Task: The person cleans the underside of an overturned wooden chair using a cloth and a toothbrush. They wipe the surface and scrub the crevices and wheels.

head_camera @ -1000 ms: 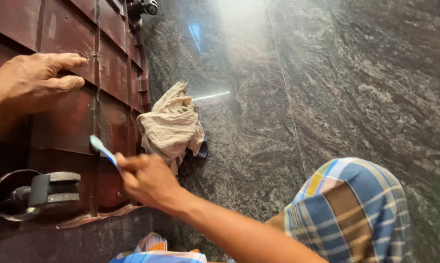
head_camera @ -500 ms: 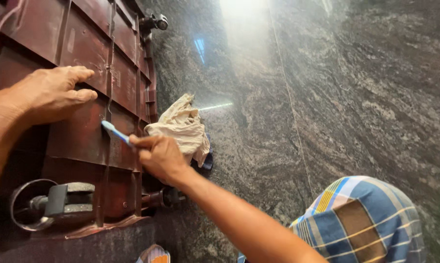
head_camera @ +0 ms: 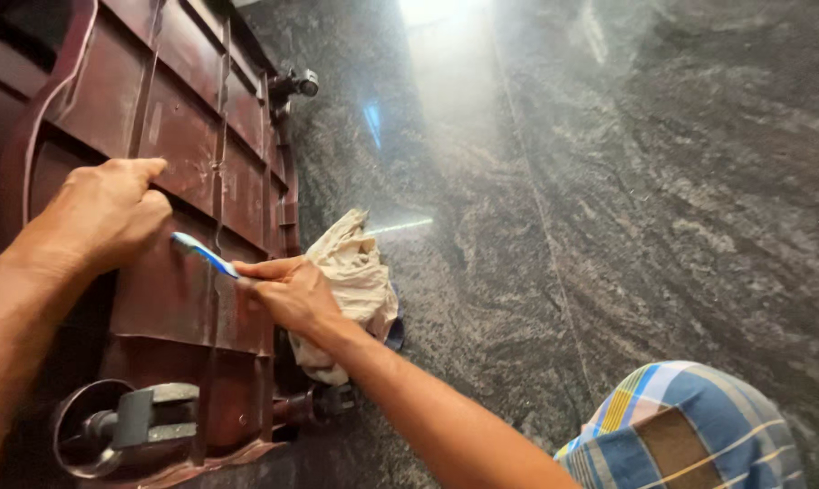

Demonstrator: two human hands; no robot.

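Nearest, a checked blue cloth [head_camera: 690, 430] over the knee, then the right hand [head_camera: 287, 292] pinching a blue toothbrush [head_camera: 203, 254] w/ bristle end against a dark red ribbed plastic panel [head_camera: 183, 136], left hand [head_camera: 106, 213] curled, gripping a rib just beside it, beige rag [head_camera: 355, 276] & dark stone floor [head_camera: 627, 199] beyond.

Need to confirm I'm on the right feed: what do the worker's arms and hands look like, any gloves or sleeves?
Both hands bare: left hand and right hand, no gloves, rings or watch. Forearms uncovered, no sleeves in view.
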